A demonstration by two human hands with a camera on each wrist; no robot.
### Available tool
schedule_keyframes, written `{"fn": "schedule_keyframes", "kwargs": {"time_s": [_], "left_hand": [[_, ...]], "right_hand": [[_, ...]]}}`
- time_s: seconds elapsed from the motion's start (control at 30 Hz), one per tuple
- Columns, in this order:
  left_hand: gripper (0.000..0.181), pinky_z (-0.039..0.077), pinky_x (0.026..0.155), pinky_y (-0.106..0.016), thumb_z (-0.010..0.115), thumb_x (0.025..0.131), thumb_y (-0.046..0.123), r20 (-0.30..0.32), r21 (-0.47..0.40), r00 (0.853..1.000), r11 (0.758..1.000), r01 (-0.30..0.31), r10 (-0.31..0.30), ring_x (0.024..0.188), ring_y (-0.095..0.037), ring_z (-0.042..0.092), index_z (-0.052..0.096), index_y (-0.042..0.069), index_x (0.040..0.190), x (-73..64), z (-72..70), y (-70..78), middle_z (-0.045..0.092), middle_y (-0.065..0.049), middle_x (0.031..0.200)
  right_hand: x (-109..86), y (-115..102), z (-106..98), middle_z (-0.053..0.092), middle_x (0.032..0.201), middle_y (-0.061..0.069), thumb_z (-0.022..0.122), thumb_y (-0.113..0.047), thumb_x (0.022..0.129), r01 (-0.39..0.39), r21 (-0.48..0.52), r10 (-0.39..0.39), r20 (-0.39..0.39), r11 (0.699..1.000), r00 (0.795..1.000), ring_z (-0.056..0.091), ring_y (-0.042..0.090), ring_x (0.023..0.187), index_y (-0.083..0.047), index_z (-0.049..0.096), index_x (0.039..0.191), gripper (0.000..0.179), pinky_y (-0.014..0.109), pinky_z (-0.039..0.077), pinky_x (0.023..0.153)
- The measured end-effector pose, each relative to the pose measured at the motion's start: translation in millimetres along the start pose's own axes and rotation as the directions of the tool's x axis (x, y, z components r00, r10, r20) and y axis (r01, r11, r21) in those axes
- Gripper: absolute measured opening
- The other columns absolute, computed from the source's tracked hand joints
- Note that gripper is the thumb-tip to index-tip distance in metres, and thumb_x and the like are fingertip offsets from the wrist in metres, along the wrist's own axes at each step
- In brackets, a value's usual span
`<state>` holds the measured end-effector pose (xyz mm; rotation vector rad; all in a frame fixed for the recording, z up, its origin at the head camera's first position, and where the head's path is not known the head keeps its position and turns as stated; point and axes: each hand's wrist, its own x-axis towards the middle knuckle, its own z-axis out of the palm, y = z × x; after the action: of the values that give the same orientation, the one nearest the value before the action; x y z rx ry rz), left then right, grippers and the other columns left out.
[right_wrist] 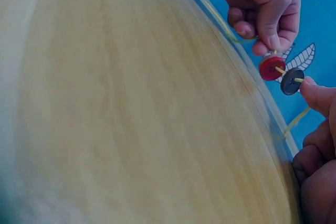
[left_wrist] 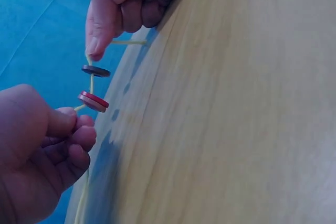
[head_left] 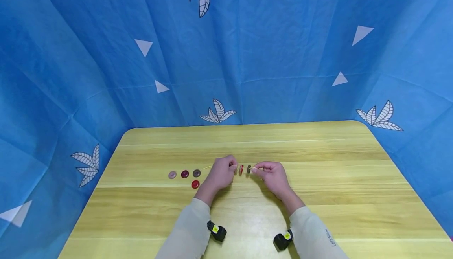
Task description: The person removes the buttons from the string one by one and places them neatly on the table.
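My left hand [head_left: 223, 170] pinches a yellow string [left_wrist: 92, 83] between thumb and fingers. Facing it, my right hand [head_left: 272, 174] pinches the same string farther along, a short span away. Threaded between the hands are a red button [right_wrist: 272, 68], a pale pinkish button [left_wrist: 91, 103] lying flat against it, and a dark grey button [right_wrist: 292, 81]. The red pair sits close to the left fingertips. The grey button is at the right fingertips, with a small gap to the red one. A loose end of string hangs below the right hand in the right wrist view.
Left of my left hand lie a mauve button [head_left: 172, 175], a maroon button [head_left: 185, 174], a grey-brown button [head_left: 196, 173] and a red button [head_left: 195, 184]. They rest on a wooden table [head_left: 318, 145]. A blue patterned cloth [head_left: 276, 54] hangs behind it.
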<state>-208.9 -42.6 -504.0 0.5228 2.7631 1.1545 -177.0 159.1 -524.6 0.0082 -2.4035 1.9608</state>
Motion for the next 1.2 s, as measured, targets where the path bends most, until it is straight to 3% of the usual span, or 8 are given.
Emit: {"fn": "schedule_keyframes", "kwargs": {"time_s": [0.27, 0.6, 0.8, 1.2], "left_hand": [[0.003, 0.049, 0.066, -0.032, 0.066, 0.093, 0.007, -0.015, -0.101, 1.0, 0.995, -0.008, 0.006, 0.07, -0.014, 0.054, 0.068, 0.009, 0.094, -5.2, -11.6, -3.1, 0.059, 0.003, 0.079], [0.029, 0.05, 0.062, -0.03, 0.081, 0.08, 0.009, 0.049, -0.22, 0.998, 0.975, -0.014, 0.026, 0.066, -0.015, 0.055, 0.074, 0.008, 0.108, -10.0, -23.2, -4.1, 0.061, 0.002, 0.076], [0.038, 0.051, 0.061, -0.031, 0.087, 0.078, 0.014, 0.075, -0.194, 0.997, 0.981, 0.004, 0.011, 0.065, -0.015, 0.056, 0.074, 0.01, 0.113, -10.9, -25.1, -1.9, 0.061, 0.001, 0.076], [0.029, 0.049, 0.055, -0.03, 0.087, 0.079, 0.015, 0.054, -0.178, 0.999, 0.984, 0.0, 0.01, 0.061, -0.015, 0.055, 0.076, 0.013, 0.106, -10.0, -22.5, -3.9, 0.061, 0.002, 0.074]], "right_hand": [[1.7, 4, 1, 0.039, 0.051, -0.003, 0.076, -0.001, 0.087, -0.019, -0.021, 0.019, 0.004, 1.0, 1.0, 0.034, 0.007, 0.048, 0.003, 0.076, 0.088, 0.005, 0.025, 0.03, 0.049], [2.0, 7, 0, 0.04, 0.052, -0.003, 0.079, -0.009, 0.086, -0.003, -0.023, 0.003, 0.003, 1.0, 1.0, 0.036, 0.009, 0.05, -0.004, 0.078, 0.086, 0.005, 0.026, 0.032, 0.051], [1.2, 6, -1, 0.038, 0.052, -0.003, 0.079, -0.012, 0.087, -0.005, -0.03, 0.006, 0.016, 1.0, 1.0, 0.036, 0.011, 0.051, -0.004, 0.078, 0.087, 0.008, 0.028, 0.035, 0.054], [2.0, 5, -2, 0.041, 0.052, -0.002, 0.078, -0.01, 0.087, -0.002, -0.009, 0.002, 0.022, 1.0, 1.0, 0.037, 0.01, 0.051, -0.003, 0.077, 0.086, 0.007, 0.026, 0.035, 0.052]]}}
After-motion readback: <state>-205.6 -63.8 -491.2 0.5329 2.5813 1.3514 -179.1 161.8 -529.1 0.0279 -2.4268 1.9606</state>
